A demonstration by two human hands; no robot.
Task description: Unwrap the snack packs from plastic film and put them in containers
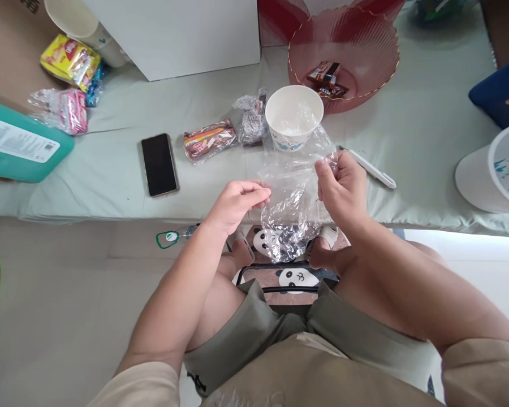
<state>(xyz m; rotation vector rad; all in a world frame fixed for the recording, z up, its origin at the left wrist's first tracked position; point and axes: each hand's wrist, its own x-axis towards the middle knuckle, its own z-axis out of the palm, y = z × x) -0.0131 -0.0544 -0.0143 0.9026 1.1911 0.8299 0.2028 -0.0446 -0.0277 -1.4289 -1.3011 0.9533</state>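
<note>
A clear plastic bag [286, 195] hangs between my two hands over the front edge of the table. At its upper right side, my right hand [344, 183] pinches the film between thumb and fingers. My left hand [242, 203] has its thumb and fingertips closed on the bag's left edge. Just behind the bag stands a white paper cup [290, 141] with blue print, and some clear film shows in its mouth. A white slim tool, perhaps a utility knife [382, 174], lies beside my right hand.
A brown snack pack [210, 140], crumpled wrapping [251, 120] and phone [159, 165] lie leftward. Behind the cup, a pink ribbed bowl [373, 62] holds small packets. A white bin [477, 175] stands right; a teal container [25, 141] and yellow packet [63, 59] are left.
</note>
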